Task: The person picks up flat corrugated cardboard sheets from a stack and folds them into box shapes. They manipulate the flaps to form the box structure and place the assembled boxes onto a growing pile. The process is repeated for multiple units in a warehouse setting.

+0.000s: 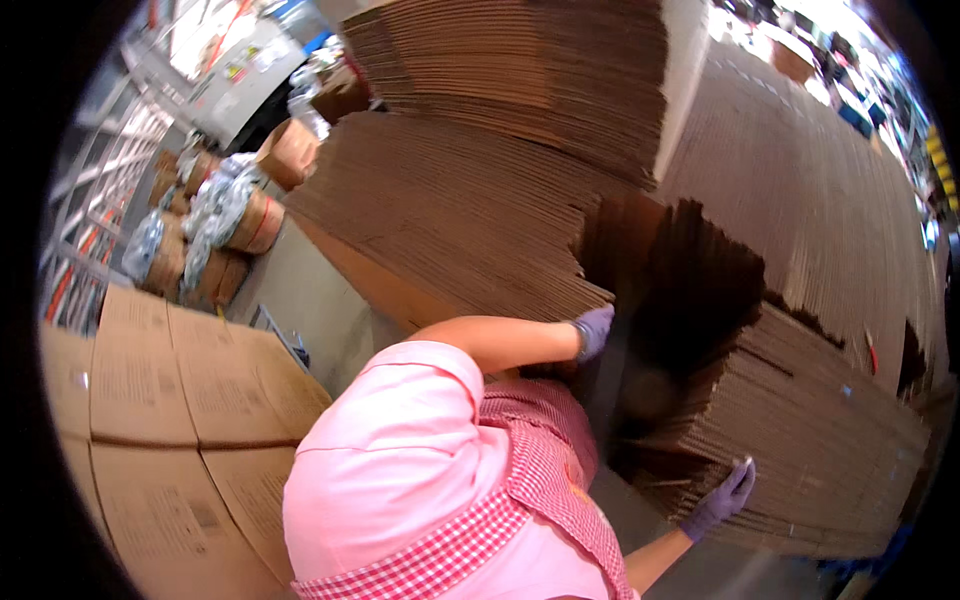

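Observation:
My left hand [594, 332], in a purple glove, is closed at the near corner of a wide stack of flattened cardboard boxes [450, 205]; its fingertips are partly hidden. Lower right, my right hand [722, 497], gloved alike, rests on the edge of another flattened cardboard stack [810, 420]. Its fingers stretch out along the sheets, with no grip visible. Between these two stacks lies a dark gap with ragged cardboard edges [700, 270]. My pink sleeve and checked apron [545, 450] fill the lower middle.
A taller flattened cardboard stack [530, 70] rises at the back, and another broad stack [800, 200] stands far right. A red-handled tool [872, 353] lies on the right. Closed cartons [150, 400] are piled at lower left. Open boxes with plastic bags [250, 220] stand on the floor beyond.

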The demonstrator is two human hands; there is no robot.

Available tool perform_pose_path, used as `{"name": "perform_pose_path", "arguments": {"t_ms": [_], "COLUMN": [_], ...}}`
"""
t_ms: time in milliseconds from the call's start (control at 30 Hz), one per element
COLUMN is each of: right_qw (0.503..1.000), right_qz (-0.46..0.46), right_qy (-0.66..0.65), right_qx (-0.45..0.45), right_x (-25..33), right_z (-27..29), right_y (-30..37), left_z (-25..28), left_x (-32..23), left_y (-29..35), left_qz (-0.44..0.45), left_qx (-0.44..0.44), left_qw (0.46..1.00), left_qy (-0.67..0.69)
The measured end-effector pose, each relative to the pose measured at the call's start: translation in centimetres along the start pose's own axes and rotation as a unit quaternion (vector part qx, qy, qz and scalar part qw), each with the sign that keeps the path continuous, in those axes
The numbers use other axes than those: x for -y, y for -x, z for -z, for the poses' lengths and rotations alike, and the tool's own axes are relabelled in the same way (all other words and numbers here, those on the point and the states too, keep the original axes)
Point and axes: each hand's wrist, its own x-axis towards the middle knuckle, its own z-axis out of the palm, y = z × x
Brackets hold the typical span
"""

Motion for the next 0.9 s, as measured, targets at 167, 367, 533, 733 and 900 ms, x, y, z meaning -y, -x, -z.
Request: {"name": "perform_pose_path", "arguments": {"t_ms": [167, 367, 533, 733, 900], "right_qw": [0.998, 0.996, 0.995, 0.988, 0.989], "right_qz": [-0.032, -0.038, 0.018, 0.033, 0.044], "right_qy": [-0.023, -0.019, -0.049, -0.087, -0.099], "right_qx": [-0.048, -0.079, -0.081, -0.123, -0.097], "right_x": [-0.6, 4.9, 0.8, -1.2, 1.8], "right_z": [-0.9, -1.1, 0.3, 0.4, -0.1], "right_y": [-0.7, -0.8, -2.3, -2.2, -1.6], "left_z": [-3.3, -2.1, -1.1, -1.2, 0.7], "left_x": [0.6, 0.7, 3.5, 2.4, 0.4], "left_y": [-1.2, -1.2, 1.1, 2.2, 3.2], "left_qz": [0.025, 0.071, 0.062, 0.071, 0.073], "left_qx": [0.019, -0.064, -0.171, -0.132, -0.374], "left_qw": [0.999, 0.994, 0.963, 0.971, 0.798], "left_qy": [-0.010, -0.051, 0.199, 0.185, 0.467]}}
